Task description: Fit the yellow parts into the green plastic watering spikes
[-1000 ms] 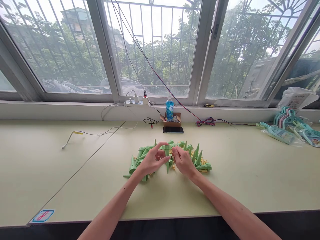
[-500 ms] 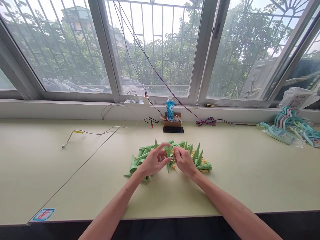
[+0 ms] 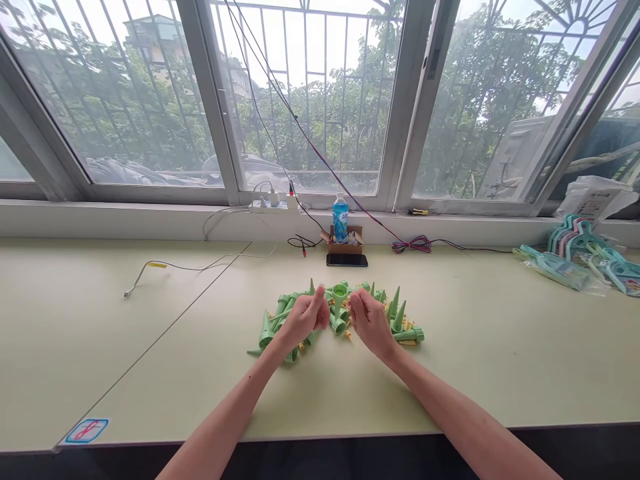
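A heap of green plastic cone spikes (image 3: 400,320), mixed with small yellow parts (image 3: 407,341), lies on the pale green table (image 3: 150,320). My hands are over the middle of the heap. One green spike (image 3: 340,293) stands between them, its round open end turned up toward me. My left hand (image 3: 300,321) is closed, its thumb and fingers pinched against the left side of that spike. My right hand (image 3: 369,321) is closed in a pinch at the spike's right rim; what its fingertips hold is hidden.
At the back of the table are a black phone (image 3: 347,260), a small cardboard box (image 3: 345,247) and a blue-labelled bottle (image 3: 341,219). Cables (image 3: 200,268) run from a power strip (image 3: 273,205) on the sill. Bagged teal plastic items (image 3: 575,263) lie far right.
The spike hung point down in my left fingers before; now its open end faces up. Both hands have closed into tighter pinches beside it.
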The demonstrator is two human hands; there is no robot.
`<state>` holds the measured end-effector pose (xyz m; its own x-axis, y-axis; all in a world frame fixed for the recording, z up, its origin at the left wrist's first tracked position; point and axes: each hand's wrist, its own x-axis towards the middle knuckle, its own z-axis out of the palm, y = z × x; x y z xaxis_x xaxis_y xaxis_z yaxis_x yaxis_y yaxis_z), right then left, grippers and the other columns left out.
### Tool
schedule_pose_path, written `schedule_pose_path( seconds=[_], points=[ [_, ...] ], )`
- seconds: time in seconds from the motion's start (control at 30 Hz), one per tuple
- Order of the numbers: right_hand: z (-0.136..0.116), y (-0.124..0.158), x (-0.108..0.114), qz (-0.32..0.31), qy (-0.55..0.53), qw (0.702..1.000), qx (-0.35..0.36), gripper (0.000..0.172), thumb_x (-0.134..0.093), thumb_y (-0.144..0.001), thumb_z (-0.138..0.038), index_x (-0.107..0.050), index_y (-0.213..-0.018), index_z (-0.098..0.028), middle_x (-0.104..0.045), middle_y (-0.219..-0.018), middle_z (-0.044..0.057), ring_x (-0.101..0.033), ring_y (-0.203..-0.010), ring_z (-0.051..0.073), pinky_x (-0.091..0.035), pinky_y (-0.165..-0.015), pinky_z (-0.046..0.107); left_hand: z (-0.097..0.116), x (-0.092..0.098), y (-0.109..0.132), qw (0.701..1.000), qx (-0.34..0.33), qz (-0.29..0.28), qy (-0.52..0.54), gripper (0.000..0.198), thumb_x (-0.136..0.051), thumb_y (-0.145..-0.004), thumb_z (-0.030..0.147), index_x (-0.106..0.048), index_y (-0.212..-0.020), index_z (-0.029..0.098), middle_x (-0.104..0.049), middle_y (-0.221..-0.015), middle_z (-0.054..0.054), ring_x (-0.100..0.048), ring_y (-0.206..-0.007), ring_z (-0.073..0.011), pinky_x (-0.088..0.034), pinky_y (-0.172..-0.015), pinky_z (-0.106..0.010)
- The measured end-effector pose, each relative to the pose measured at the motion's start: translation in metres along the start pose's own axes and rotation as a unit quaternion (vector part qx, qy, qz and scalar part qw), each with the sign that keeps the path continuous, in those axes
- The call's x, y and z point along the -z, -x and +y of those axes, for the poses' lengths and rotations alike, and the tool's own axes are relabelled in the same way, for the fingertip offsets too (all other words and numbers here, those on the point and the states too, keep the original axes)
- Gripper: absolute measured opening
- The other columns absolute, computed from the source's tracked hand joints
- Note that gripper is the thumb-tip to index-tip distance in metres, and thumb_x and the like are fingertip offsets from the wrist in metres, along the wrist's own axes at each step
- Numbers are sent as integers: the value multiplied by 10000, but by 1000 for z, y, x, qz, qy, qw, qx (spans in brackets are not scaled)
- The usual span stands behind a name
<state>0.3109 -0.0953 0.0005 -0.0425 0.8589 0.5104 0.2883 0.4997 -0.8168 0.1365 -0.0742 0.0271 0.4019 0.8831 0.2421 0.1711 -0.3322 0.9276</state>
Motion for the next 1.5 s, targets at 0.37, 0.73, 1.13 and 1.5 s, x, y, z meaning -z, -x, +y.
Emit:
schedule_pose_path(
  seconds=[0.37, 0.73, 1.13, 1.5],
  points=[
    [0, 1, 1, -67, -21, 997, 38, 345, -335, -1015, -456, -453, -800, -214, -410, -559, -55, -381, -481, 110, -333, -498, 240, 10, -1, 4, 998, 33, -54, 24, 794, -305, -896, 722, -657, -506, 127, -626, -493, -87, -438, -381, -95, -302, -381, -219],
    [-1, 0, 0, -58, -40, 997, 29, 403, -325, -1013, -490, -365, -710, -227, -392, -516, -60, -350, -437, 101, -301, -449, 238, 7, 3, 7, 999, -6, -45, -14, 520, -499, -892, 593, -552, -642, 140, -511, -503, 6, -410, -458, -82, -256, -434, -190],
    [1, -2, -1, -31, 14, 999, -4, 461, -337, -1003, -487, -351, -622, -229, -356, -431, -53, -332, -382, 111, -251, -423, 264, 9, 2, 9, 995, -39, -27, -86, 290, -664, -825, 417, -569, -948, 173, -391, -579, 75, -344, -496, -67, -336, -487, -198],
    [-1, -3, -3, 5, 22, 1000, -10, 442, -349, -1000, -489, -354, -645, -225, -383, -484, -51, -362, -434, 114, -283, -467, 259, 6, -1, 6, 995, -71, 9, -74, 301, -623, -853, 436, -596, -1008, 179, -551, -833, -13, -452, -575, -78, -382, -492, -195]
  ],
)
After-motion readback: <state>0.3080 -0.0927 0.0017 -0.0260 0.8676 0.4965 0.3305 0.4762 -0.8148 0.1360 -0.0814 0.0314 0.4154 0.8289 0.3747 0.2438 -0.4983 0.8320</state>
